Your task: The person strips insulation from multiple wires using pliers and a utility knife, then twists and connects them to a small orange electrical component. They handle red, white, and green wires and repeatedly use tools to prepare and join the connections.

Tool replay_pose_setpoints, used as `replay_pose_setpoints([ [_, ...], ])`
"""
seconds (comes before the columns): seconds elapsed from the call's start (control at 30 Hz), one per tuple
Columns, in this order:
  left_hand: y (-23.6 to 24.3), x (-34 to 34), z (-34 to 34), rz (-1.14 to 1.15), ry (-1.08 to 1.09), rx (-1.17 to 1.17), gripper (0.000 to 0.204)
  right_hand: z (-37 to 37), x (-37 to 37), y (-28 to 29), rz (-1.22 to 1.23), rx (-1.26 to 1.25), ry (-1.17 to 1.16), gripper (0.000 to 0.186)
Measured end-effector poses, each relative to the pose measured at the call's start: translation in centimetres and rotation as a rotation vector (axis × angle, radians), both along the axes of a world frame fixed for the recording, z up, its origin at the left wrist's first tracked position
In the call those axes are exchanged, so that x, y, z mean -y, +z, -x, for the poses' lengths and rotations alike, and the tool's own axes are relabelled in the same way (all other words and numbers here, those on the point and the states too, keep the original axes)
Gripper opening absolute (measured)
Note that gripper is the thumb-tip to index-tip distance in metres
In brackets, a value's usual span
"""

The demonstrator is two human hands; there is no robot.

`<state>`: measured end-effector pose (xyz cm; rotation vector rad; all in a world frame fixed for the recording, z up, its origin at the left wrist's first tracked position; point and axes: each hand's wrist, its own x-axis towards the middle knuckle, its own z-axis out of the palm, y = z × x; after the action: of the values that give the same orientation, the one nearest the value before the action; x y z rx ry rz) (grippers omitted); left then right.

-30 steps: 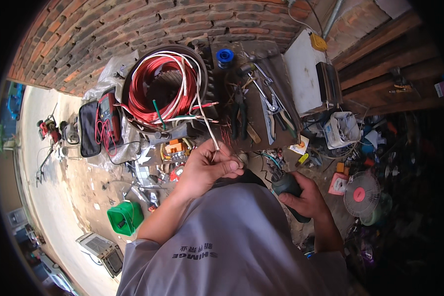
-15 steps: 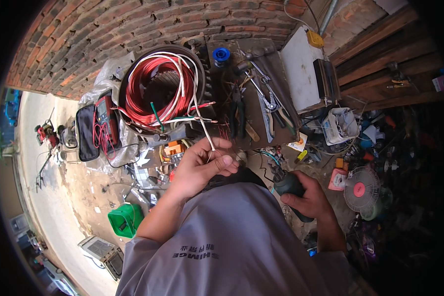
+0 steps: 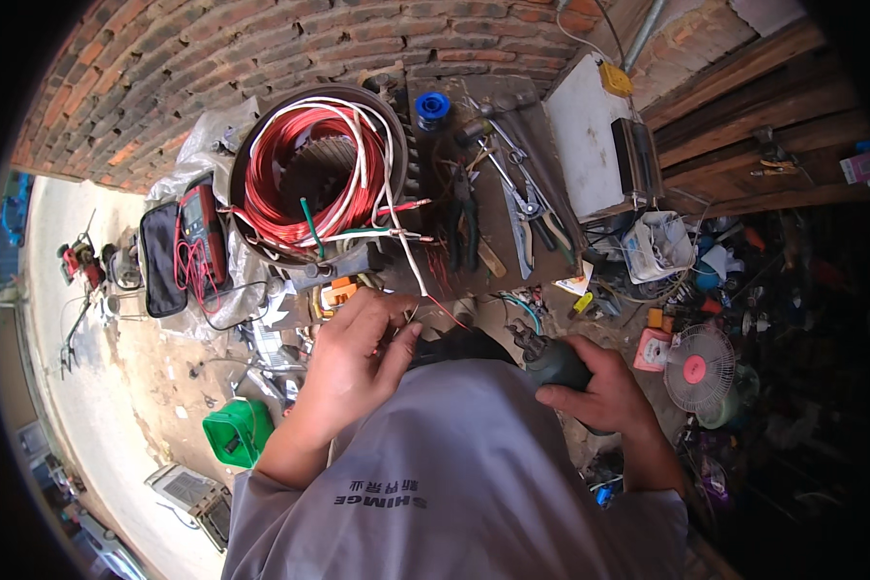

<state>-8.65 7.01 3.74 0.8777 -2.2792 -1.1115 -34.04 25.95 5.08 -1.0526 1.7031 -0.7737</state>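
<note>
My left hand (image 3: pixel 362 348) is closed, its fingertips pinched by a small thin piece too indistinct to name. Just beyond them hangs the white sleeved lead (image 3: pixel 414 266), with a thin red copper wire (image 3: pixel 449 314) sticking out of its end. That lead runs back to a stator (image 3: pixel 246 232) wound with red copper coils (image 3: pixel 271 198), where other red and green leads stick out. Gripped in my right hand (image 3: pixel 609 387) is a dark green handheld tool (image 3: pixel 556 362) with a round body and a dark metal head. The head points toward the wire end, apart from it.
On the bench (image 3: pixel 493 275) lie black-handled pliers (image 3: pixel 464 222), locking pliers (image 3: pixel 532 208), a hammer (image 3: pixel 483 128) and a blue spool (image 3: pixel 432 108). A red multimeter (image 3: pixel 203 227) sits left of the stator. The floor holds a green bucket (image 3: pixel 237 432) and a fan (image 3: pixel 698 369) amid clutter.
My left hand has moved left off the white lead, leaving its red wire end exposed. My right hand has shifted slightly left with the green tool, now more level.
</note>
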Motion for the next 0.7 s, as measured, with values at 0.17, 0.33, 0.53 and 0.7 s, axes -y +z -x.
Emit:
replay_pose_setpoints([
  [0.17, -1.8, 0.2, 0.5, 0.196, -0.049, 0.020, 0.020, -0.1, 0.5, 0.6, -0.051, -0.099, 0.060, 0.053],
  [0.33, -2.1, 0.4, -0.2, 0.316, -0.097, 0.045, 0.024, -0.5, 0.5, 1.0, -0.080, -0.144, 0.078, 0.055],
  [0.53, -0.3, 0.5, -0.9, 0.403, -0.044, 0.051, 0.024, -0.9, 0.1, 0.8, -0.050, -0.199, 0.069, 0.057],
  [0.7, -1.0, 1.3, -0.7, 0.443, -0.099, -0.018, 0.018, -1.0, -0.1, 1.0, -0.020, -0.207, 0.053, 0.058],
])
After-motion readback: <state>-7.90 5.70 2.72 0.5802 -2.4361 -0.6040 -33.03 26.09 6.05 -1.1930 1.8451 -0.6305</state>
